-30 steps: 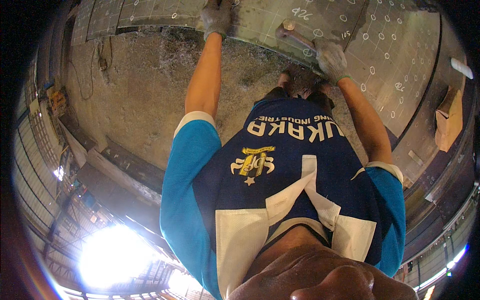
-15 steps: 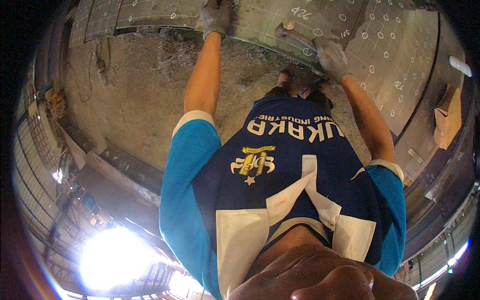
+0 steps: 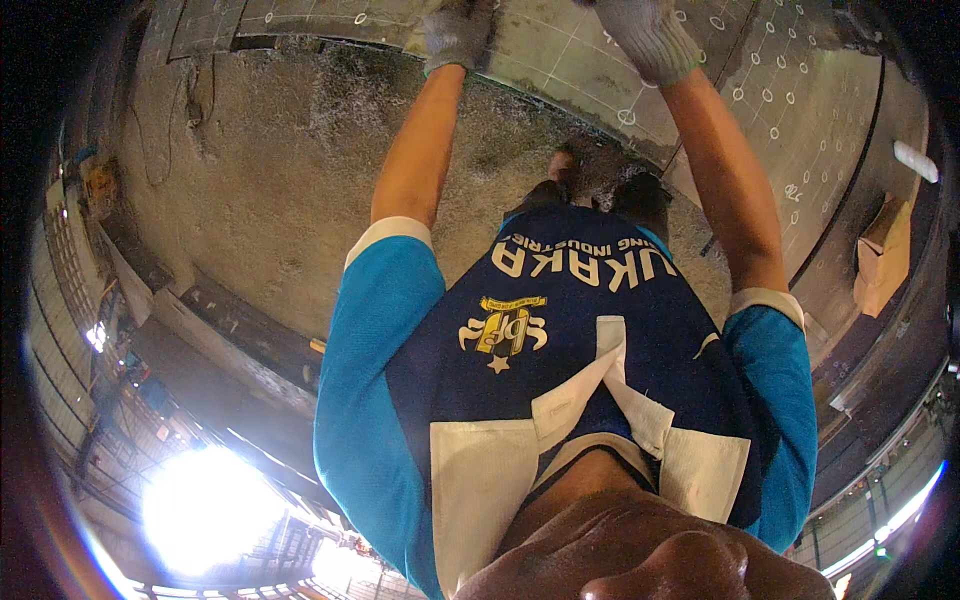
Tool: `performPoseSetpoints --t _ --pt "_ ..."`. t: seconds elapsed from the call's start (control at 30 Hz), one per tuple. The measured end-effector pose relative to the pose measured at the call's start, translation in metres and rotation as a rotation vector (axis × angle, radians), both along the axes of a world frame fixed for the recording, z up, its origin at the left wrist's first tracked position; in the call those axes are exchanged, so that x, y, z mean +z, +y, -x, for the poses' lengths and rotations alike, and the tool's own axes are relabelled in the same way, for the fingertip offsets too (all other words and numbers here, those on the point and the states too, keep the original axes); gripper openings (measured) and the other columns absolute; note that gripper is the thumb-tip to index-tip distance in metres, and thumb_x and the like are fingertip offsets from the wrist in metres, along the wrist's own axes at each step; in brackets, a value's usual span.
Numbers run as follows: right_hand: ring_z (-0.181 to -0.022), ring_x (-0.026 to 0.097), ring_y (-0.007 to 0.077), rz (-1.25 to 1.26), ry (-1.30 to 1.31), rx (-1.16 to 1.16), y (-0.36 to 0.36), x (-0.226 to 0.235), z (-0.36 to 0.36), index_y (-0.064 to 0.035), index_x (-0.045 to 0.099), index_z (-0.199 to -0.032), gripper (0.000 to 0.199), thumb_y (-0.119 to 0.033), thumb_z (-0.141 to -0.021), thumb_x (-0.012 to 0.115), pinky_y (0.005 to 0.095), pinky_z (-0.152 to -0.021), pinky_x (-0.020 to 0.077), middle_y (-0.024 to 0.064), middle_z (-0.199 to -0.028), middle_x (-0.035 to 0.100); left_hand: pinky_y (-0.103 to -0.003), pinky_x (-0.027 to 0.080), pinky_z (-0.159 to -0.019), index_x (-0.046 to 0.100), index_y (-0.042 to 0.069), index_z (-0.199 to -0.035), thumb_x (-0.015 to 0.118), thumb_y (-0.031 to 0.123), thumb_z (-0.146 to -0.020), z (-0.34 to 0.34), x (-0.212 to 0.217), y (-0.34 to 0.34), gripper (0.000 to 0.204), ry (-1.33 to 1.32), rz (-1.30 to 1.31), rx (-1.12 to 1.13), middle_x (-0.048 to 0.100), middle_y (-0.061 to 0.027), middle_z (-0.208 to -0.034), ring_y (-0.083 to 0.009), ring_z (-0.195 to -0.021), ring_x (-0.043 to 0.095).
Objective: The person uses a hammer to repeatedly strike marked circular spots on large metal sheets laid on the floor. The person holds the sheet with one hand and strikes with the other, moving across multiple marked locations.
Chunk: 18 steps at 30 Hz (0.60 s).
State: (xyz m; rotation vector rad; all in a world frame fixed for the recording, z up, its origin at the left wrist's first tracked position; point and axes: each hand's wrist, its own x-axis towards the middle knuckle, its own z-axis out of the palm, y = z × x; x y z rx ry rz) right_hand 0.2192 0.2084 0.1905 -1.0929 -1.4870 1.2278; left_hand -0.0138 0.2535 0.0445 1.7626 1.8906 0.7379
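Note:
Both of my hands wear grey knitted gloves and reach to the upper edge of the view, over a grey metal plate (image 3: 565,85) marked with chalk lines and small circles. My left hand (image 3: 460,32) is closed near the plate's near edge; what its fingers hold is cut off. To its right my right hand (image 3: 650,38) is raised and closed, its fingertips at the picture's rim. The hammer seen in that hand half a second ago now lies almost wholly outside the view.
Another chalk-marked plate (image 3: 770,130) spreads to the right. Beyond it are a brown cardboard piece (image 3: 884,258) and a white object (image 3: 915,160). Rough, stained ground (image 3: 290,170) lies below the plate's near edge, with a thin cable (image 3: 165,150) on the left.
My right hand has swung up and slightly left, carrying the hammer towards the upper edge. My left hand has shifted a little to the right.

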Motion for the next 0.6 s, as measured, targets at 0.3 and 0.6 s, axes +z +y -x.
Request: performPoseSetpoints --t 0.3,0.6 --pt "-0.085 0.061 0.0343 -0.236 -0.848 0.131 0.001 -0.099 -0.035 -0.0029 0.063 -0.110 0.034 -0.034 -0.105 0.049 0.0444 -0.077 0.0500 0.0211 -0.094 0.062 -0.042 0.055 -0.084 0.067 0.004 -0.122 0.064 0.034 -0.099 -0.015 -0.019 0.013 0.038 -0.218 -0.086 0.072 0.075 -0.0132 -0.110 -0.0319 -0.096 0.070" --pt "-0.104 0.063 0.0443 -0.087 -0.908 -0.074 -0.138 -0.170 -0.157 -0.0041 0.059 -0.124 0.030 -0.020 -0.099 0.055 0.0535 -0.084 0.0513 0.0270 -0.117 0.064 -0.041 0.054 -0.077 0.067 0.005 -0.110 0.064 0.034 -0.098 -0.049 0.008 0.030 0.031 -0.670 0.363 -0.077 0.069 -0.0104 -0.097 -0.0271 -0.084 0.065"
